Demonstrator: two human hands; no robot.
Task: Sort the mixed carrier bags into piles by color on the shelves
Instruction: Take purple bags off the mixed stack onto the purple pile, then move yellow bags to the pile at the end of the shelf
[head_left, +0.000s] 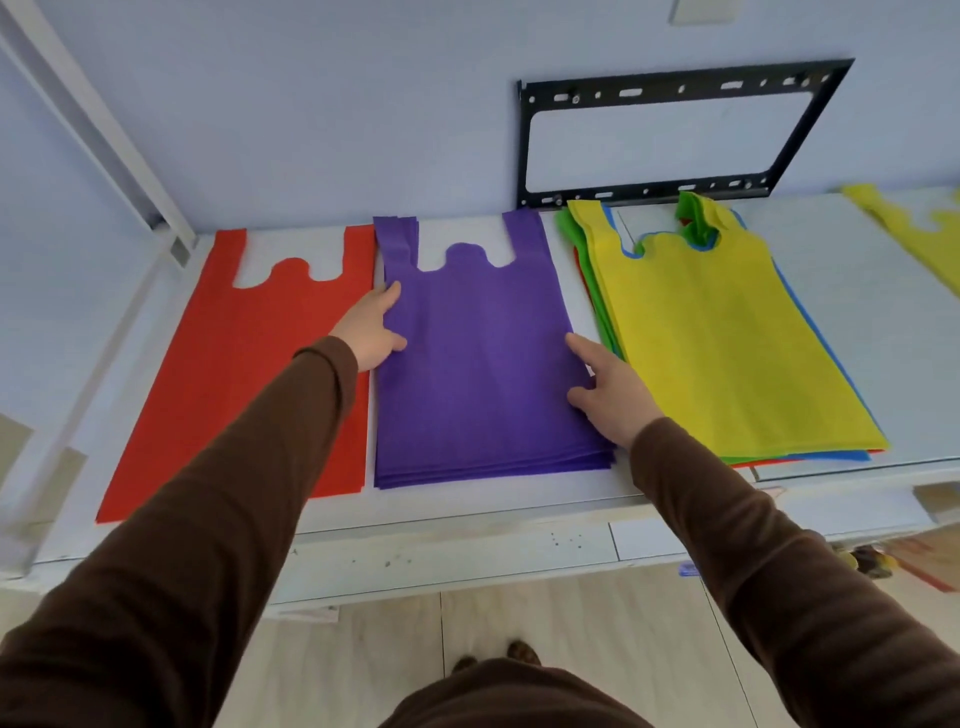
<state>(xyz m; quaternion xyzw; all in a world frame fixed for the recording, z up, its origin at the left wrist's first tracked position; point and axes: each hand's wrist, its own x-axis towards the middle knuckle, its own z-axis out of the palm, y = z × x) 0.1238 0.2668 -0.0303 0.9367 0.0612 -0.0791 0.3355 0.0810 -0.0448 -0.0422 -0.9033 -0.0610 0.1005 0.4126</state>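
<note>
On the white shelf (467, 512) three lots of carrier bags lie side by side, handles toward the wall. At the left is a red bag (244, 374) lying flat; whether more lie under it cannot be told. In the middle is a purple pile (478, 364) of several bags, their edges showing in layers at the near end. To the right is the mixed pile (727, 338), a yellow bag on top with green, blue and red edges showing beneath it. The left hand (371, 330) rests at the left edge of the purple pile, between it and the red bag, fingers straight and lying along the edge, thumb on the purple fabric, grasping nothing. The right hand (613, 395) rests at the right edge of the same pile, just beside the mixed pile, fingers extended and relaxed, thumb on the purple fabric, likewise released. Both arms wear brown sleeves (234, 493). Further right on the shelf part of another yellow bag (914, 228) shows at the frame edge, well apart from the mixed pile. A black metal bracket (670, 135) is fixed to the wall behind the mixed pile
</note>
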